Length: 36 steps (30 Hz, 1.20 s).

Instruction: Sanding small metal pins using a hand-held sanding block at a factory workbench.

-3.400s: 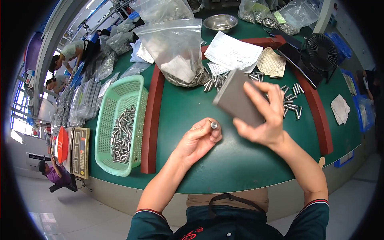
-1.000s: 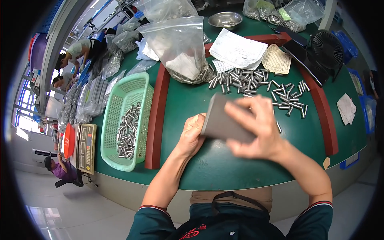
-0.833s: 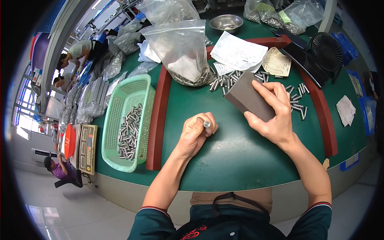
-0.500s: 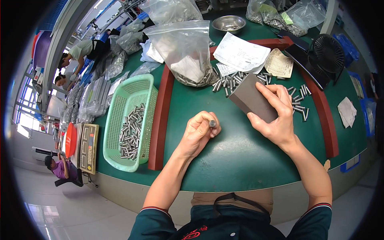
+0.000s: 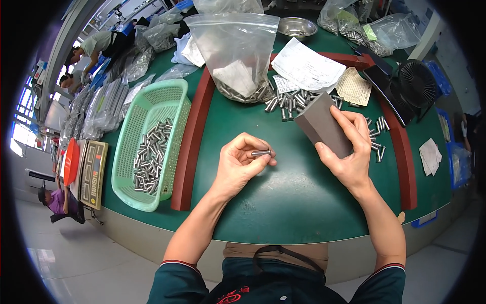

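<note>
Pinched in the fingers of my left hand (image 5: 240,163) is a small metal pin (image 5: 260,153), lying roughly sideways above the green tabletop (image 5: 283,202). My right hand (image 5: 352,149) grips a grey-brown rectangular block (image 5: 325,125), which looks like a sanding sponge, thumb on its near side and fingers over its right edge. The block is tilted and stands apart from the pin. Behind it lie loose metal pins (image 5: 289,104), partly hidden by the block and papers. More loose pins (image 5: 377,134) are to the right of my right hand.
A green plastic basket (image 5: 120,167) with many pins stands left, beside a red-brown frame bar (image 5: 190,152). Farther back are a clear bag of pins (image 5: 238,55), paper sheets (image 5: 309,66), a steel bowl (image 5: 297,28) and a black fan (image 5: 417,78). A scale (image 5: 93,175) sits far left; people are beyond.
The pin in my left hand has turned from end-on to sideways. My right hand still holds the block at about the same tilt. The whole view has shifted slightly.
</note>
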Tool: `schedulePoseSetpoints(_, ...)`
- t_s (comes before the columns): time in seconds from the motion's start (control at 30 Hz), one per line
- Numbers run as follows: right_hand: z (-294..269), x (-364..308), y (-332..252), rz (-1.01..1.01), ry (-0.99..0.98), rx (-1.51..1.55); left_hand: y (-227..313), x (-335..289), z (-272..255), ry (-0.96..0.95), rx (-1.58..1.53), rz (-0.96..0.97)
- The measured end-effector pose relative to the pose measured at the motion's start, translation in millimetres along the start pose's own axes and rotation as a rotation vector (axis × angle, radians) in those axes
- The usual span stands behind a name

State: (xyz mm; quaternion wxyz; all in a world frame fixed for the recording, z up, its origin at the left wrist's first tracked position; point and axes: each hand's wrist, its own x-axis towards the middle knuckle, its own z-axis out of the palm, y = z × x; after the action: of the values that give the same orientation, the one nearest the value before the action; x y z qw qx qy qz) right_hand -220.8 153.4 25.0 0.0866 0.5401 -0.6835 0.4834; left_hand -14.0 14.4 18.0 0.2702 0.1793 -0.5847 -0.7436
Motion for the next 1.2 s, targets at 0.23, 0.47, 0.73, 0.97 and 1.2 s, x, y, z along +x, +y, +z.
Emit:
schedulePoseSetpoints(0.23, 1.6, -0.8, 0.4, 0.009, -0.016, 0.019, -2.4, 0.1, -9.8, -0.025, -0.057, -0.081)
schedulePoseSetpoints(0.47, -1.2, 0.9, 0.0, 0.027, -0.018, 0.026, 3.7, 2.8, -6.6, -0.044, -0.253, -0.195)
schedulePoseSetpoints(0.73, 0.3, 1.1, 2.4, 0.028, -0.026, 0.034, 3.0, 3.5, -9.5, -0.131, -0.289, -0.208)
schedulePoseSetpoints(0.97, -7.0, 4.2, 4.2, 0.036, 0.013, 0.032, 4.5, 3.5, -6.6, -0.132, -0.281, -0.227)
schedulePoseSetpoints(1.2, -17.7, 12.7, 12.0, 0.002, 0.158, -0.055, 17.5, -5.9, -2.6, -0.054, -0.001, -0.049)
